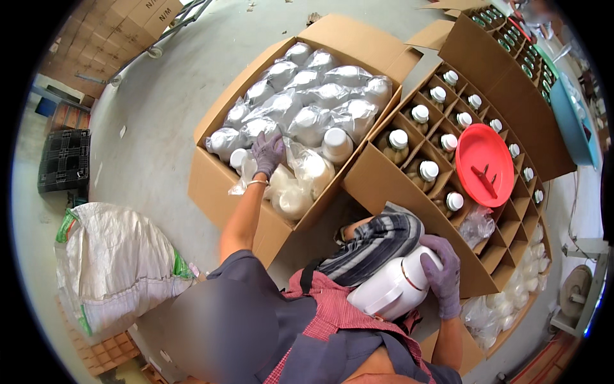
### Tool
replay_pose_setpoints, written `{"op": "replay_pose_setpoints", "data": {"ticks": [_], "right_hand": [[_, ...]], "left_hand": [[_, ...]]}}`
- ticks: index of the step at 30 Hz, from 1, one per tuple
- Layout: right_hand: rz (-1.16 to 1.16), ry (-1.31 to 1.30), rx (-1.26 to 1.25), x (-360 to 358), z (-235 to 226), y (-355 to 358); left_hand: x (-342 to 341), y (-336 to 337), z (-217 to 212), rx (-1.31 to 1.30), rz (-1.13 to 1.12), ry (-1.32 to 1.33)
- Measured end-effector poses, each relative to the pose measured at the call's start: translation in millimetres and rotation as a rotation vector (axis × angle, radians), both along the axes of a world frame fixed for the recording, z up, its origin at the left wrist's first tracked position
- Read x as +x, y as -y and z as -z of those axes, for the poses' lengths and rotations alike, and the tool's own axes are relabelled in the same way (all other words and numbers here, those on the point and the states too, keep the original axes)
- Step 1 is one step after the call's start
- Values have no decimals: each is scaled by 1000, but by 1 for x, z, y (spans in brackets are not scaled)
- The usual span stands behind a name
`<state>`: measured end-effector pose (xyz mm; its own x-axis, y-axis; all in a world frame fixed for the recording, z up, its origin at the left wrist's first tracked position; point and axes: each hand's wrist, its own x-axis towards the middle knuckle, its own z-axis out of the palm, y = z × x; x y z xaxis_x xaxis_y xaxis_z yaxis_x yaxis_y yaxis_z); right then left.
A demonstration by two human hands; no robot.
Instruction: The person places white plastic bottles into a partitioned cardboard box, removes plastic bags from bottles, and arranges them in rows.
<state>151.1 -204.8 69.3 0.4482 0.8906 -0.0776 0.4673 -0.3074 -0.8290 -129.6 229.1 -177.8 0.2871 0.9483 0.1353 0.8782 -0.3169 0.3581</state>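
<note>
White plastic bottle (391,289), capped, held tilted at lap level.
Plastic-wrapped white bottles (300,115) fill the open cardboard box (211,185).

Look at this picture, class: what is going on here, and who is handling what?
A person in purple gloves works between two cardboard boxes. The left hand reaches into the open box of plastic-wrapped white bottles. The right hand holds a white bottle against the body. Beside it stands a divided box whose cells partly hold capped bottles, with a red lid lying on top.
</note>
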Motion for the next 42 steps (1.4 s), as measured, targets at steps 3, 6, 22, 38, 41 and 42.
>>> {"op": "replay_pose_setpoints", "data": {"ticks": [3, 6, 22, 38, 41, 42], "right_hand": [[22, 40, 9, 2, 0, -7], [-18, -139, 38, 11, -7, -10], [69, -690, 150, 66, -4, -186], [155, -651, 651, 140, -21, -61], [255, 411, 549, 118, 36, -42], [299, 602, 380, 110, 46, -32]], "left_hand": [[13, -43, 8, -263, -39, -445], [-29, -69, 37, -272, -291, -325], [185, 110, -269, -948, 1092, 1223], [266, 209, -211, 86, 935, 665], [279, 244, -208, -470, 874, 918], [280, 254, -205, -694, 824, 1005]]}}
